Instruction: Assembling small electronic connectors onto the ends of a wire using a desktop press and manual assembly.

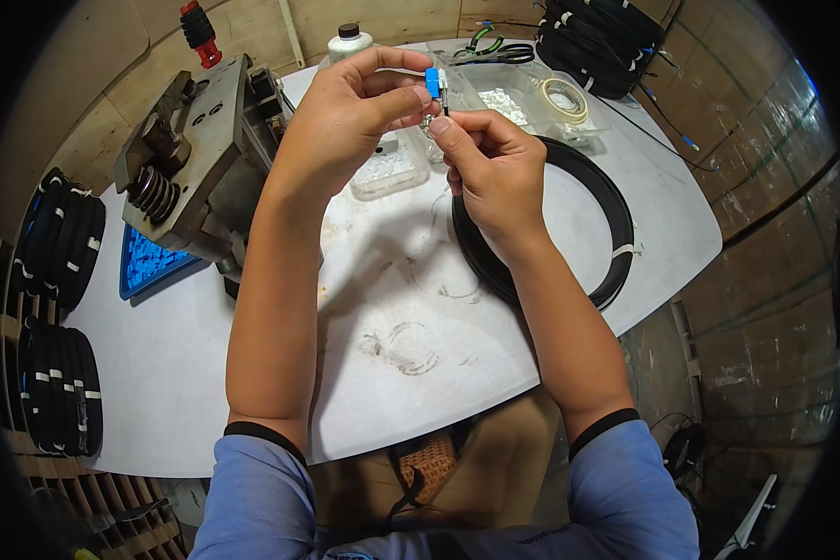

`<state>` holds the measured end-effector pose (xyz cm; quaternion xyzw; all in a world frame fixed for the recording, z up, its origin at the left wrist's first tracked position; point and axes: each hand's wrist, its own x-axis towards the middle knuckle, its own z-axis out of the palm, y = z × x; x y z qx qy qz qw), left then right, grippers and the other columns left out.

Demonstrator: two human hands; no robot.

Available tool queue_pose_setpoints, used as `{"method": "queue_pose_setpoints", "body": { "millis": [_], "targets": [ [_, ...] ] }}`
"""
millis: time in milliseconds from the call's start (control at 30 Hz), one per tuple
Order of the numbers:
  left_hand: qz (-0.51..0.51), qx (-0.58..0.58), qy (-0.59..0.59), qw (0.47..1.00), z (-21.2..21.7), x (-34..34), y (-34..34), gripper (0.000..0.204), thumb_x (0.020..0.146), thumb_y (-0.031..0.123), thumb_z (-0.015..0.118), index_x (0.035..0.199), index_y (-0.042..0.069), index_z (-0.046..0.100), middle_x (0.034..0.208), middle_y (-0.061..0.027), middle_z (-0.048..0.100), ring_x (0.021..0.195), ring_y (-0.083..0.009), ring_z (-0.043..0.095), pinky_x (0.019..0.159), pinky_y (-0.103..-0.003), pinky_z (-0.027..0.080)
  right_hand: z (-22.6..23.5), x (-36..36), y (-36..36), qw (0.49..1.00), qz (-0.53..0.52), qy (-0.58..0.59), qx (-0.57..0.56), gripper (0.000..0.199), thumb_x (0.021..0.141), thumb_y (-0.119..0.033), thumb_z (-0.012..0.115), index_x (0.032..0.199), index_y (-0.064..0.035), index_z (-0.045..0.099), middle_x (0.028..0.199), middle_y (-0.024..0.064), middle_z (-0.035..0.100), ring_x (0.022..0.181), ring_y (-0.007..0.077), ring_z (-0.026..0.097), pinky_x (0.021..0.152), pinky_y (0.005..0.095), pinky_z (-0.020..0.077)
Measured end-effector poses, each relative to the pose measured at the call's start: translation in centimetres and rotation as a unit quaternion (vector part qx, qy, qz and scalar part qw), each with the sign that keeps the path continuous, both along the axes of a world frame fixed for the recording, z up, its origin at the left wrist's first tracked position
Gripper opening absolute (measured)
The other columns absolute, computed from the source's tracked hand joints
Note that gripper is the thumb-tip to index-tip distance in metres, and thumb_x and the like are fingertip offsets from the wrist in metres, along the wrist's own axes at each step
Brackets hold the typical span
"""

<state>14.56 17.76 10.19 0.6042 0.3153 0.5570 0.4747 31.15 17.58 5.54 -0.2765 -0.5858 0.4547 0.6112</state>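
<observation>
Both of my hands are raised over the far middle of the table, close together. My left hand point(345, 112) pinches a small blue plastic connector piece point(432, 82) between thumb and fingers. Right beside it, a white connector tip point(442, 78) tops a thin black cable end point(445, 106). The thumb and forefinger of my right hand point(497, 173) grip that cable end. Whether the blue piece and the white tip touch is too small to tell. Below my right hand lies a coil of black cable point(619, 210), bound with a white tie and partly covered by my forearm.
A metal press point(210, 140) stands at the left, by a blue tray point(173, 285) of small blue pieces. Beyond my hands are clear boxes point(392, 187) with white parts, a tape roll point(562, 99), green-handled pliers point(481, 42) and a bottle point(348, 42). Cable coils point(597, 42) sit far right.
</observation>
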Motion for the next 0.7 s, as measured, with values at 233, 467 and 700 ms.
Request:
{"method": "queue_pose_setpoints", "body": {
  "millis": [233,467,700],
  "targets": [
    [0.006,0.003,-0.008,1.0,0.05,0.13,-0.04,0.03,0.088,0.006,0.068,0.116,-0.002,0.061,0.097,-0.0086,0.067,0.09,-0.0135,0.064,0.083,-0.027,0.052,-0.13,-0.01,0.12,1.0,0.002,0.009,-0.002,0.011,0.089,-0.01,0.071,0.092,0.0012,0.071,0.063,-0.0036,0.059,0.051,0.0005,0.046,0.045,0.0185,0.0342],
    [0.015,0.001,0.006,1.0,0.0,0.13,-0.03,0.032,0.088,0.007,0.067,0.118,-0.001,0.06,0.099,-0.0069,0.067,0.093,-0.0137,0.064,0.085,-0.027,0.051,-0.18,0.14,0.31,1.0,0.007,0.007,0.003,0.011,0.089,-0.009,0.071,0.091,0.0014,0.07,0.063,-0.004,0.059,0.052,0.0001,0.045,0.045,0.0181,0.0328],
    [0.013,-0.005,0.004,1.0,0.23,0.11,-0.22,0.033,0.087,0.007,0.069,0.118,-0.001,0.059,0.099,-0.0077,0.067,0.092,-0.0142,0.064,0.085,-0.027,0.051,-0.15,0.19,0.25,1.0,0.006,-0.007,0.002,0.012,0.089,-0.011,0.072,0.09,0.001,0.07,0.064,-0.0038,0.059,0.054,0.0003,0.045,0.047,0.0186,0.0336]
  ]
}}
